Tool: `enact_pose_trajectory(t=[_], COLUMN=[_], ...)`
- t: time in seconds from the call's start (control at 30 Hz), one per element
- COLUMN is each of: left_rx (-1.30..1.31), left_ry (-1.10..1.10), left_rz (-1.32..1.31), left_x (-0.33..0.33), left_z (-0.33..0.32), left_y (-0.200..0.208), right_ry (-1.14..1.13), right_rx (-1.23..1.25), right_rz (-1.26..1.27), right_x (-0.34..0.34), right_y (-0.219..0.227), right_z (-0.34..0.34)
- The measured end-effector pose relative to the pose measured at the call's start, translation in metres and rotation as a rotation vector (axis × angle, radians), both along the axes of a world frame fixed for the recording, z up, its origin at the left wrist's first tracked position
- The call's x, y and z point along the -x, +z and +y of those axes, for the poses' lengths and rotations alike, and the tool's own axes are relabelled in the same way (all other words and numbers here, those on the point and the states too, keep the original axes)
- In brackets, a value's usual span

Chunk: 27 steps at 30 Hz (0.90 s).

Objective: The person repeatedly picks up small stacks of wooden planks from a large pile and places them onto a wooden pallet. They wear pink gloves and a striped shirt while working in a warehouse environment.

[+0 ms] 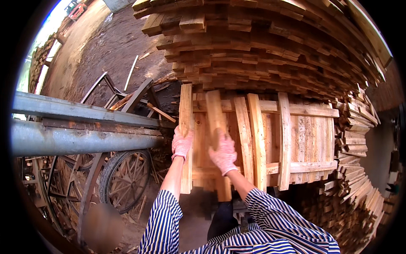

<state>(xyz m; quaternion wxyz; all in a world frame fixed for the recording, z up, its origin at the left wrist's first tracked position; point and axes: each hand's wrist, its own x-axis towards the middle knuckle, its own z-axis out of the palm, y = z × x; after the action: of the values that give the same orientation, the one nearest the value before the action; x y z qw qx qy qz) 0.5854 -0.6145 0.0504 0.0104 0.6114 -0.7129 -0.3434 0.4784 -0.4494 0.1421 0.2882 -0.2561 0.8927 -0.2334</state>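
My left hand [182, 144], in a pink glove, is closed round a narrow wooden board [185, 106] at the left end of a panel of planks [308, 144]. My right hand [224, 155], gloved alike, grips a second board [215, 106]. That board is smeared by motion and lies slightly tilted over the panel. To its right a leaning board [244, 135], another loose board [256, 139] and a wider-set board [284, 142] lie across the panel's two long rails. The fingertips of my right hand are partly blurred.
A tall stack of sawn boards [237, 55] rises just beyond the panel. More piled boards [355, 182] stand at the right. Thick grey metal beams [84, 137] reach in from the left, above a spoked wheel [127, 182]. Metal frames [141, 95] lie on the dirt ground.
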Motion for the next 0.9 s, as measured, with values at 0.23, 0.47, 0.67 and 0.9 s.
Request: enact_pose_trajectory(t=[0.23,0.47,0.67,0.9], left_rx=[-0.057,-0.143,-0.186,-0.169], left_ry=[-0.036,-0.026,0.000,0.021], left_rz=[0.184,0.210,0.165,0.251], left_x=[-0.008,0.012,0.009,0.007], left_z=[-0.008,-0.005,-0.005,-0.001], left_y=[-0.018,-0.015,-0.011,-0.011], right_ry=[0.291,-0.307,-0.230,-0.106], right_rx=[0.162,0.011,-0.176,-0.014], right_rz=[0.014,0.074,0.181,0.248], right_x=[0.007,0.127,0.097,0.038], right_y=[-0.076,-0.082,-0.035,-0.054], right_z=[-0.023,0.116,0.080,0.021])
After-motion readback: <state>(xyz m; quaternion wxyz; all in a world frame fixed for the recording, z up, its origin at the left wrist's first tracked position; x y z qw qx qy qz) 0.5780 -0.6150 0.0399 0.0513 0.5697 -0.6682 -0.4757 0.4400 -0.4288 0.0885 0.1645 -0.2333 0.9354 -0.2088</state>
